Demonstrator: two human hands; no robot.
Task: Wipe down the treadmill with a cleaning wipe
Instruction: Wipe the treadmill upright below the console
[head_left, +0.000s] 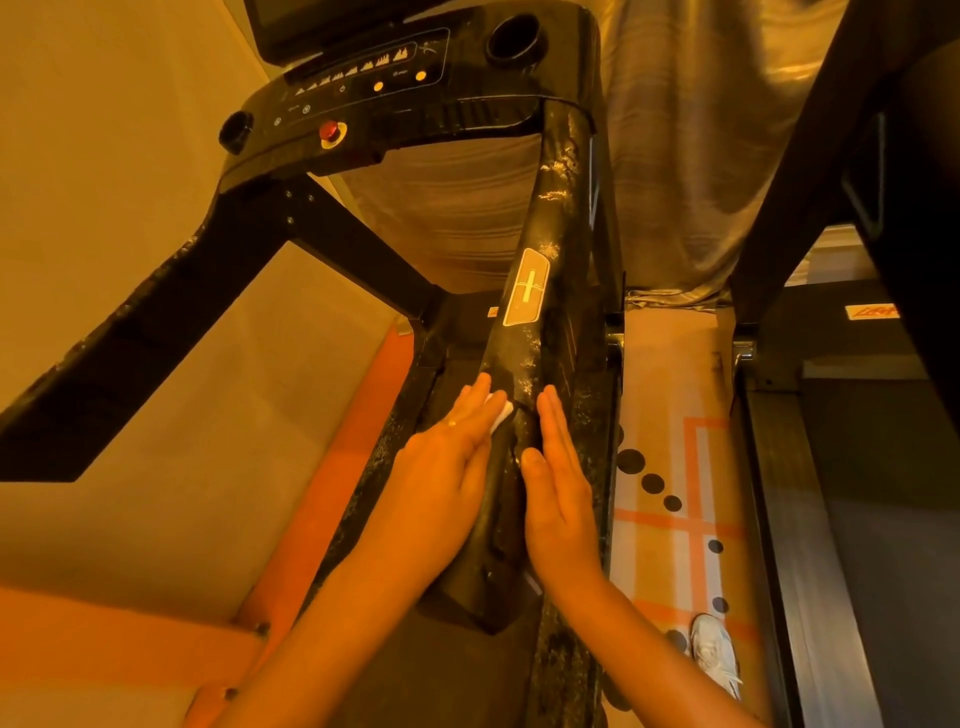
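Red button (331, 132) on treadmill (467, 111) panel, up top left. Left hand (447, 467) flat, fingers straight, pressing white wipe (503, 415) on left side of black bar (558, 208). Wipe peeks out under fingertips. Right hand (561, 493) flat on bar's right side, fingers straight, holding nothing. White shoe (714, 654) on floor, far right.

The floor (670, 364) is a pale strip patterned with orange lines and black dots, between the black treadmill (550, 218) on its left and a second treadmill (857, 519) on its right. A white sneaker (714, 654) stands on it; a curtain (670, 208) reaches its far end with its hem.
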